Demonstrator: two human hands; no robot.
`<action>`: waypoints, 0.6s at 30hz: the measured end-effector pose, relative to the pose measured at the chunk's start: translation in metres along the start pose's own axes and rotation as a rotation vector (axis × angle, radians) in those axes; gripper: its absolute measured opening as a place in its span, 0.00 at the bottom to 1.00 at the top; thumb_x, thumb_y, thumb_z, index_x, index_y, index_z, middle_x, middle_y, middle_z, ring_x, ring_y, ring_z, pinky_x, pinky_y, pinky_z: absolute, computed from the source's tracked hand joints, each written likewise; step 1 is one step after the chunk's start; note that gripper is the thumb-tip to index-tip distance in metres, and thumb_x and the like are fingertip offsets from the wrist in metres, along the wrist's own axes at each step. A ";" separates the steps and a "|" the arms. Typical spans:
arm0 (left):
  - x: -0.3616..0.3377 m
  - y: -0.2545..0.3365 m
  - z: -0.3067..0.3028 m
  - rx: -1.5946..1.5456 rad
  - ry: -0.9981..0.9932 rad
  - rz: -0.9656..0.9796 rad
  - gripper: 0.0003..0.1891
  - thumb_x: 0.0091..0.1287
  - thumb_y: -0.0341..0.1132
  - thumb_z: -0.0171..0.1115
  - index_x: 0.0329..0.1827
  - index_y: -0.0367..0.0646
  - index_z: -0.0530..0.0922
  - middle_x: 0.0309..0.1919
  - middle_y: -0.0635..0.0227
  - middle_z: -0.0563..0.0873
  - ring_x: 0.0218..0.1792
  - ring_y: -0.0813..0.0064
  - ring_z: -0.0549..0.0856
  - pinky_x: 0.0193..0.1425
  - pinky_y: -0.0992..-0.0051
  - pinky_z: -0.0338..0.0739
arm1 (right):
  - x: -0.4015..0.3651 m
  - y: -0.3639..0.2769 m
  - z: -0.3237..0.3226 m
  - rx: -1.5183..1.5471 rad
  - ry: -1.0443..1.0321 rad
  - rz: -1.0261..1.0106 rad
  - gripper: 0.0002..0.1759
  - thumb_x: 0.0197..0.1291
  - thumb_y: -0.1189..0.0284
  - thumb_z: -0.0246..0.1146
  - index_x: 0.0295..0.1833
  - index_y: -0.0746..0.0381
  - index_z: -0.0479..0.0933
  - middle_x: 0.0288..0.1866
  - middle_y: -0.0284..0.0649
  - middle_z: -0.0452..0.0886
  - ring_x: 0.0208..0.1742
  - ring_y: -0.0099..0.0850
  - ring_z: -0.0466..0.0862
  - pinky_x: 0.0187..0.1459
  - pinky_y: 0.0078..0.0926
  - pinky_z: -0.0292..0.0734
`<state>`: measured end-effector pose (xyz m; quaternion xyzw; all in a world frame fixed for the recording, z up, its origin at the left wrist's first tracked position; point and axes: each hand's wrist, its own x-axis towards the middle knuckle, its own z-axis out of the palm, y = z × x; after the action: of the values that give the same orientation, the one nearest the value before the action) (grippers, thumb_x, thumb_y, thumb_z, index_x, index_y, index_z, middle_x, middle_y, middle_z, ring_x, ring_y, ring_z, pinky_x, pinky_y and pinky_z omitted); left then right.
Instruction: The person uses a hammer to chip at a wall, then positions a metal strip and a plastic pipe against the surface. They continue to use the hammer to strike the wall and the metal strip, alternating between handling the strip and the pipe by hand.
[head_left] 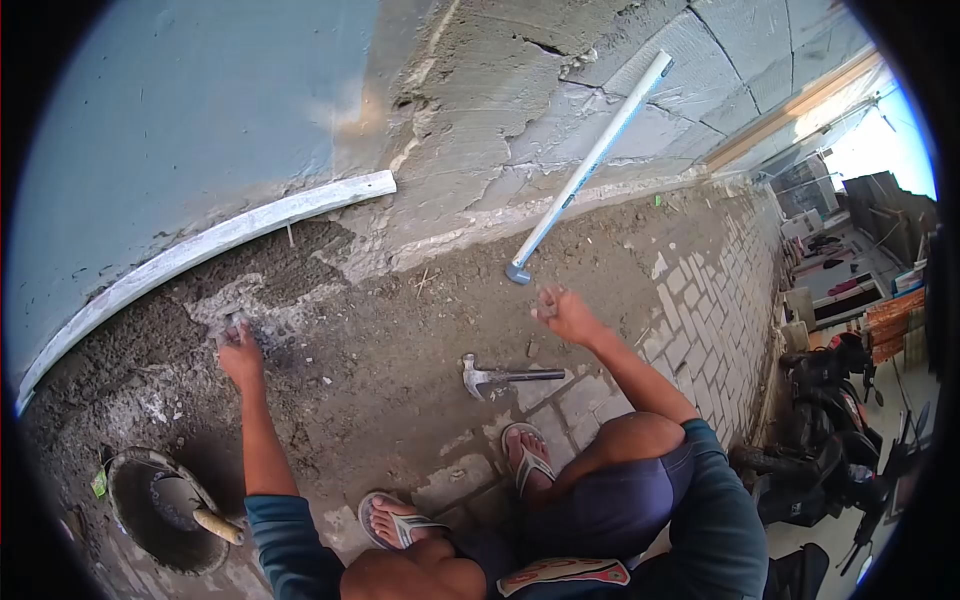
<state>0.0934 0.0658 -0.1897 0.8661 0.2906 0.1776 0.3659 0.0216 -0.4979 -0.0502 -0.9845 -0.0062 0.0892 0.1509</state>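
My left hand (240,358) reaches down to the rough soil and pale mortar rubble near the wall's foot. Its fingers are bent together, and what they pinch, if anything, I cannot make out. Over the bare ground hangs my right hand (568,315), fingers loosely curled and apart, with nothing visible in it. Just beyond it, a white pipe (595,160) with a grey fitting (517,272) at its lower end leans on the wall. A claw hammer (512,377) with a dark handle lies on the ground between my hands, nearer the right.
A long whitish strip (210,235) runs along the wall's base at left. At lower left stands a mortar-stained bucket (125,500) with a wooden-handled tool (217,526) at its rim. Paving bricks (710,310) and parked motorbikes (830,430) are on the right.
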 end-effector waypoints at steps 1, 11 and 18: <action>-0.001 -0.004 0.002 -0.040 -0.002 -0.048 0.25 0.61 0.49 0.68 0.43 0.32 0.78 0.35 0.47 0.85 0.35 0.50 0.84 0.44 0.58 0.75 | 0.023 -0.022 -0.041 0.139 0.194 0.109 0.30 0.55 0.66 0.69 0.60 0.71 0.70 0.49 0.55 0.80 0.48 0.46 0.83 0.47 0.40 0.78; -0.003 0.003 0.003 -0.198 0.040 -0.305 0.16 0.59 0.46 0.67 0.37 0.41 0.84 0.33 0.52 0.87 0.38 0.50 0.85 0.44 0.58 0.76 | 0.105 -0.062 -0.168 0.412 0.449 0.060 0.21 0.64 0.68 0.64 0.52 0.73 0.70 0.39 0.42 0.79 0.39 0.28 0.83 0.34 0.23 0.85; 0.003 -0.001 0.003 -0.280 -0.020 -0.455 0.15 0.60 0.44 0.65 0.39 0.41 0.84 0.36 0.52 0.87 0.41 0.51 0.86 0.45 0.59 0.76 | 0.005 -0.244 -0.158 0.557 0.271 -0.330 0.16 0.65 0.75 0.64 0.55 0.68 0.70 0.46 0.45 0.82 0.45 0.27 0.82 0.46 0.25 0.82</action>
<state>0.0966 0.0669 -0.1922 0.7210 0.4470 0.1206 0.5156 0.0584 -0.3116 0.1698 -0.8942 -0.1208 -0.0698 0.4254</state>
